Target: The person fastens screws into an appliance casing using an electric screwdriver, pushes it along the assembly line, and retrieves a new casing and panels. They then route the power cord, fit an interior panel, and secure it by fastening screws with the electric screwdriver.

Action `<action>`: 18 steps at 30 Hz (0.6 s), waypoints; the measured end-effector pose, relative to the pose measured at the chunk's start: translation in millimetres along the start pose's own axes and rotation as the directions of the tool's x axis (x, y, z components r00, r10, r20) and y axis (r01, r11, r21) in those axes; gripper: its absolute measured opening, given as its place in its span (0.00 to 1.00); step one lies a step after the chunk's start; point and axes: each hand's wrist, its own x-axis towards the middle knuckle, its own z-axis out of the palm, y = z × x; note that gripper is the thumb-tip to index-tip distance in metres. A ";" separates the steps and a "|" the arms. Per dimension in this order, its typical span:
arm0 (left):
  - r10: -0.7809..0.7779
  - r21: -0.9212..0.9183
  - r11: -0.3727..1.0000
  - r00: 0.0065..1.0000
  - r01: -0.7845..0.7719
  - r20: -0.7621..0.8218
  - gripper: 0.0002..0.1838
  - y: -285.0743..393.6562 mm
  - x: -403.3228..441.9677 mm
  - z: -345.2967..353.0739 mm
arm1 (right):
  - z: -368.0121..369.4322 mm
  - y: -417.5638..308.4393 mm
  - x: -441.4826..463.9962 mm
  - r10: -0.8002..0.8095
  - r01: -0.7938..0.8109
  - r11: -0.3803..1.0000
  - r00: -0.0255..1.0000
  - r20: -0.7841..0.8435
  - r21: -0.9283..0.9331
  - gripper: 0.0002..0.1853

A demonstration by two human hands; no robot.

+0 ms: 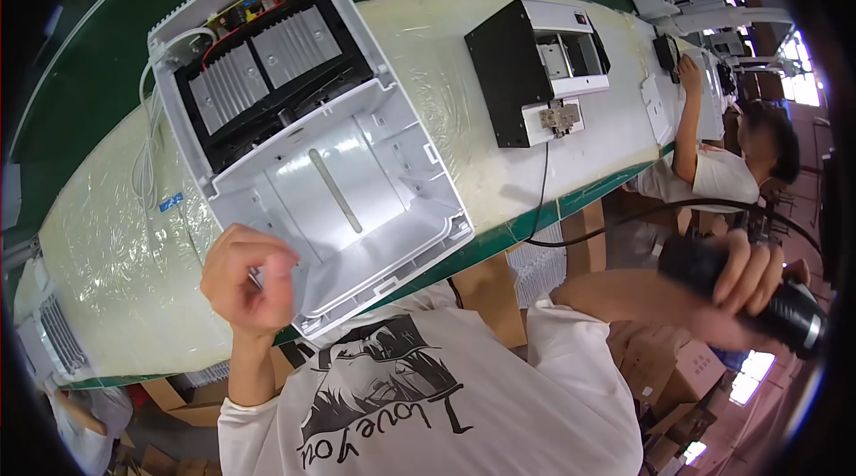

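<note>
A white plastic housing lies open on the bench. In its upper half sits a black frame with ribbed grey metal heatsinks, a small circuit board and red wires. My left hand is at the housing's lower left edge, with curled fingers; what they hold, if anything, is hidden. Out to the right, away from the housing, my right hand is wrapped round a black, cylindrical tool that looks like an electric screwdriver. Motion blurs part of it.
A black and white screw feeder stands right of the housing, its thin cable hanging over the bench edge. A thicker black cable arches rightward. A co-worker sits at the far right. Cardboard boxes are below.
</note>
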 end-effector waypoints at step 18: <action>-0.004 -0.159 0.987 0.995 -0.013 -0.100 0.16 -2.9 -7.6 12.9 | -88.0 79.4 40.9 0.206 -0.232 0.919 0.972 -0.112 -0.320 0.37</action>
